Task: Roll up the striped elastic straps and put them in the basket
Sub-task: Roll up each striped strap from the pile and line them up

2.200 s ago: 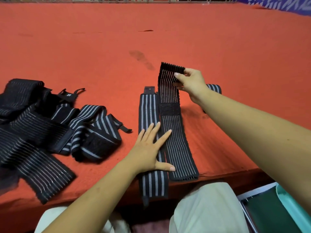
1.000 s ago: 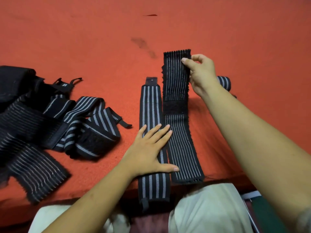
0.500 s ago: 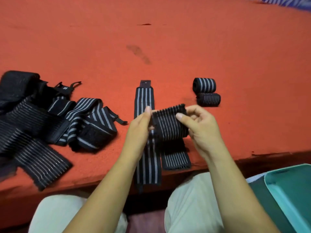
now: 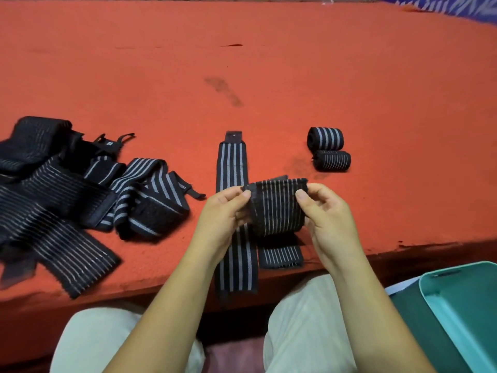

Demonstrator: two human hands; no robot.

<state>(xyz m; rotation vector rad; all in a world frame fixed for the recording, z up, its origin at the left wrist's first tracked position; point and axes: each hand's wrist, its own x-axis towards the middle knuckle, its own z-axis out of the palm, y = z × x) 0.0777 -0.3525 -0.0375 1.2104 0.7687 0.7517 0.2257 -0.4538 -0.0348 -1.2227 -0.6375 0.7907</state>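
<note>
currently, both hands work above the near edge of the orange-red felt-covered table (image 4: 269,63). the left hand (image 4: 220,214) pinches the left end of the black elastic strap with thin pale stripes (image 4: 277,208) between the thumb and the curled fingers. the right hand (image 4: 329,222) grips the right end of the same strap, with the thumb on the near face and the fingers curled behind it. the strap is held just above the table surface, between the two hands. it is partly wound into a loose roll, with its stripes running away from the person. its free tail lies flat on the felt below the roll and ends near the table edge.

just beside this tail, on the left, a black elastic strap with four broad grey stripes (image 4: 232,168) lies flat and straight. its near end hangs over the table edge, and its middle is hidden behind the left hand.

two finished rolls rest on the felt beyond the right hand. the farther is a broad-striped black roll (image 4: 325,137). the nearer is a thin-striped black roll (image 4: 333,160), which lies against the first.

an untidy heap of unrolled black striped straps (image 4: 61,200) covers the left part of the table, apart from the hands. a dark smudge (image 4: 223,90) marks the felt farther back.

a light teal plastic basket (image 4: 470,292) sits below table level at the lower right, beside the person's right leg in pale trousers (image 4: 304,332). only one corner of the basket is in view.
</note>
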